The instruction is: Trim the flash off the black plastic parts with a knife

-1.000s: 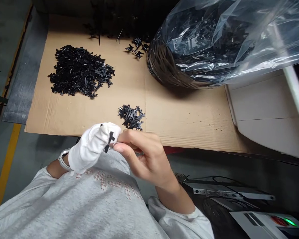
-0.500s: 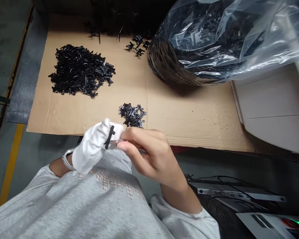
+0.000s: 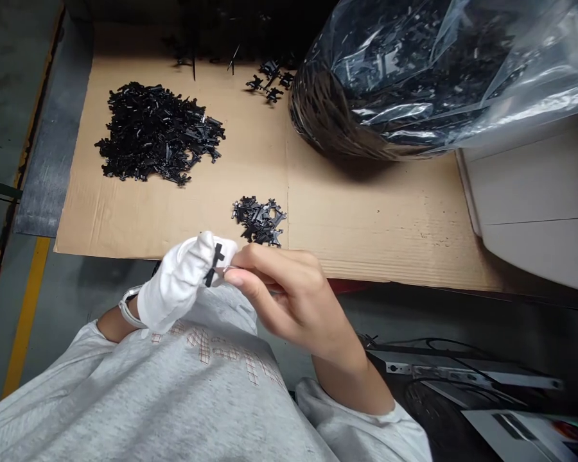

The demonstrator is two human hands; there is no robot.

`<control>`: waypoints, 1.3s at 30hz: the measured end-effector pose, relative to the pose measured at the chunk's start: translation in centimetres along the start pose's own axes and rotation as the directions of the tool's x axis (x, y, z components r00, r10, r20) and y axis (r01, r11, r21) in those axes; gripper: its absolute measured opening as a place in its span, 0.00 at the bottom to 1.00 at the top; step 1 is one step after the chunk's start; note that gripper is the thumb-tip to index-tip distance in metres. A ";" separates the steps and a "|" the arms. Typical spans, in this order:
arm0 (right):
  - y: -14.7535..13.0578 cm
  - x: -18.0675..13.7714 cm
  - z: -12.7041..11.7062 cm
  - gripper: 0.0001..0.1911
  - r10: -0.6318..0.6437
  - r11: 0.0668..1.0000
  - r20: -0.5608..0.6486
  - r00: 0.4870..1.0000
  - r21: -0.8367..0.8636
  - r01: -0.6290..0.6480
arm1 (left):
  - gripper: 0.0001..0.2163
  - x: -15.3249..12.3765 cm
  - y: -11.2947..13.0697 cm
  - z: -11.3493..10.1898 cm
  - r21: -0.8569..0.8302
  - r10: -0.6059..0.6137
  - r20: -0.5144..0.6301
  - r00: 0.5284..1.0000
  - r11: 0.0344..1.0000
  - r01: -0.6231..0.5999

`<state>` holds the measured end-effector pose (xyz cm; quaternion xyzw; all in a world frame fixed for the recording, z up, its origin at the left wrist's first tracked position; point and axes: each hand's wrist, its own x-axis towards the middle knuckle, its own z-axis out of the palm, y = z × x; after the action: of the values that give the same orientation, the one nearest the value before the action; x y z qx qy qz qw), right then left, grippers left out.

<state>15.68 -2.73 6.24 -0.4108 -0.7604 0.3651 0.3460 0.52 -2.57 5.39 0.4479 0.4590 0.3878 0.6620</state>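
My left hand (image 3: 183,279), in a white glove, pinches a small black cross-shaped plastic part (image 3: 214,263) close to my chest. My bare right hand (image 3: 284,295) meets it from the right, its fingers pinched on a thin metallic piece that touches the part. Just beyond both hands a small heap of black parts (image 3: 259,220) lies on the cardboard sheet (image 3: 366,218). A large heap of the same parts (image 3: 157,133) sits at the far left of the sheet.
A big clear plastic bag (image 3: 414,70) full of black parts fills the far right. A few loose parts (image 3: 270,80) lie near it. A white box (image 3: 534,199) stands at the right, and grey equipment with cables (image 3: 462,375) lies at lower right. A yellow floor line (image 3: 26,314) runs at left.
The hands stay pinched together and have shifted slightly up in the view. The black part has turned a little between the gloved fingers.
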 end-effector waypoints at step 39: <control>2.4 2.4 -0.8 0.23 0.392 0.814 0.002 0.920 0.465 -0.348 | 0.15 1.7 -1.9 -3.9 0.157 0.071 0.124 0.990 0.983 -0.090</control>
<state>16.24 0.51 5.17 -0.4744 -0.5417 0.5738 0.3901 -2.55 -0.61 2.48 0.5407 0.4307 0.3487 0.6330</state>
